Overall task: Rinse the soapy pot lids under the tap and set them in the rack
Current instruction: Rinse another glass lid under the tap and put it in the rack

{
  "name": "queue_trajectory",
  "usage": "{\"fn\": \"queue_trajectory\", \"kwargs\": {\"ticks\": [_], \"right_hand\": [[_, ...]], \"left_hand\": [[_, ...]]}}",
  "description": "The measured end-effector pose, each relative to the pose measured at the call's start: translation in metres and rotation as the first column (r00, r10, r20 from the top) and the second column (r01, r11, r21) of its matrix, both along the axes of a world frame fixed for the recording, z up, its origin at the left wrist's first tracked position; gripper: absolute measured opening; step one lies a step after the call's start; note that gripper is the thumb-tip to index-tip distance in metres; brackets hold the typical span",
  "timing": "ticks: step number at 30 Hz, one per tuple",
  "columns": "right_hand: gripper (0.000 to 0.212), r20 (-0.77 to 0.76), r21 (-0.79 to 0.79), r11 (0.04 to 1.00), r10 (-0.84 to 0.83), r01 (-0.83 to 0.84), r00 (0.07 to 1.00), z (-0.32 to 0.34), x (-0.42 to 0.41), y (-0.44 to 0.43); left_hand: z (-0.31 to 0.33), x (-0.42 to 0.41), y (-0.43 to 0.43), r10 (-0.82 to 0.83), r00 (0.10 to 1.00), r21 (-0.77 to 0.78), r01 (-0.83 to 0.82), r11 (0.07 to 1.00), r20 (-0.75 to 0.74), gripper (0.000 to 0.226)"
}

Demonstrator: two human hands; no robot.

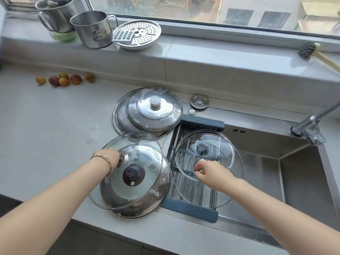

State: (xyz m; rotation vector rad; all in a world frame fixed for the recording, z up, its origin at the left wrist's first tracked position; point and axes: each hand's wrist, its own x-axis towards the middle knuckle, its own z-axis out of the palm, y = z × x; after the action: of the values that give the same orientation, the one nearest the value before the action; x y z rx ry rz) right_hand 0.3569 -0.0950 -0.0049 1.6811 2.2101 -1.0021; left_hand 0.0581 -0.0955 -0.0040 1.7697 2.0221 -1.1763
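Fingers [203,163] of the right hand [211,174] pinch the small metal knob of the near glass lid [207,196], which lies on the bars of the rack [191,208] set across the left part of the sink [298,181], overlapping a second glass lid [218,142] just behind it. The left hand [109,157] has its fingers curled round the knob of the large glass lid [96,191] on the counter [46,129]. That lid sits tilted on top of a steel-rimmed lid [162,188] flecked with suds. Farther back, two steel lids [154,115] lie stacked with foam on them, touching the rack's far corner. The step in hand looks like a changeover: the right hand is setting a clean-looking lid into the rack while the left takes hold of the next soapy one. Four lids appear to be waiting, so the job seems about a third done. The tap [311,128] stands at the far right of the sink, well apart from the stack, and no water can be seen running from it. The next move probably calls for the right hand to let go, then for the left to lift its lid clear of the one beneath and carry it over the racked glass without knocking it.
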Motion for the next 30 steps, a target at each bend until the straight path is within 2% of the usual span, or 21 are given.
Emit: {"fn": "queue_trajectory", "kwargs": {"ticks": [7, 9, 11, 13, 16, 18, 20, 23, 25, 26, 28, 30], "right_hand": [[0.030, -0.050, -0.045, 0.999, -0.025, 0.023, 0.998, -0.003, -0.011, 0.004], [0.029, -0.105, -0.049, 0.998, -0.053, 0.049, 0.993, -0.004, -0.014, 0.005], [0.030, -0.205, -0.082, 0.985, -0.164, 0.150, 0.965, -0.004, -0.016, 0.006], [0.031, -0.317, -0.193, 0.936, -0.342, 0.293, 0.884, -0.004, -0.015, 0.006], [0.041, -0.429, -0.529, 0.747, -0.645, 0.403, 0.632, 0.002, -0.009, 0.008], [0.042, -0.431, -0.655, 0.635, -0.759, 0.408, 0.488, 0.007, 0.005, 0.010], [0.040, -0.438, -0.610, 0.615, -0.787, 0.500, 0.434, 0.006, 0.027, 0.012], [0.047, -0.446, -0.372, 0.644, -0.755, 0.668, 0.480, -0.002, 0.075, 0.013], [0.047, -0.444, -0.363, 0.613, -0.776, 0.702, 0.448, 0.000, 0.108, 0.010], [0.049, -0.447, -0.464, 0.552, -0.821, 0.693, 0.355, 0.004, 0.125, 0.008], [0.052, -0.436, -0.708, 0.407, -0.895, 0.578, 0.096, 0.016, 0.155, 0.003], [0.047, -0.418, -0.811, 0.312, -0.901, 0.494, -0.117, 0.022, 0.187, 0.001]], "left_hand": [[0.004, -0.002, -0.012, -0.206, 0.978, 0.018, 0.206, 0.978, 0.002, 0.030], [0.011, 0.002, -0.016, -0.258, 0.966, 0.017, 0.258, 0.966, -0.022, 0.032], [0.021, 0.010, -0.019, -0.246, 0.969, 0.098, 0.246, 0.964, -0.006, 0.030], [0.037, 0.028, -0.024, -0.196, 0.980, 0.203, 0.184, 0.962, 0.038, 0.029], [0.065, 0.067, -0.031, -0.242, 0.964, 0.296, 0.201, 0.934, 0.111, 0.024], [0.083, 0.099, -0.036, -0.265, 0.947, 0.323, 0.196, 0.926, 0.183, 0.023], [0.095, 0.133, -0.037, -0.294, 0.928, 0.360, 0.200, 0.911, 0.227, 0.024], [0.104, 0.179, -0.031, -0.336, 0.900, 0.406, 0.208, 0.890, 0.276, 0.027], [0.109, 0.209, -0.023, -0.372, 0.874, 0.411, 0.228, 0.883, 0.314, 0.027], [0.110, 0.225, -0.019, -0.392, 0.858, 0.409, 0.244, 0.879, 0.332, 0.026], [0.110, 0.257, -0.011, -0.429, 0.824, 0.408, 0.271, 0.872, 0.370, 0.022], [0.106, 0.289, -0.005, -0.473, 0.789, 0.424, 0.301, 0.854, 0.393, 0.021]]}}
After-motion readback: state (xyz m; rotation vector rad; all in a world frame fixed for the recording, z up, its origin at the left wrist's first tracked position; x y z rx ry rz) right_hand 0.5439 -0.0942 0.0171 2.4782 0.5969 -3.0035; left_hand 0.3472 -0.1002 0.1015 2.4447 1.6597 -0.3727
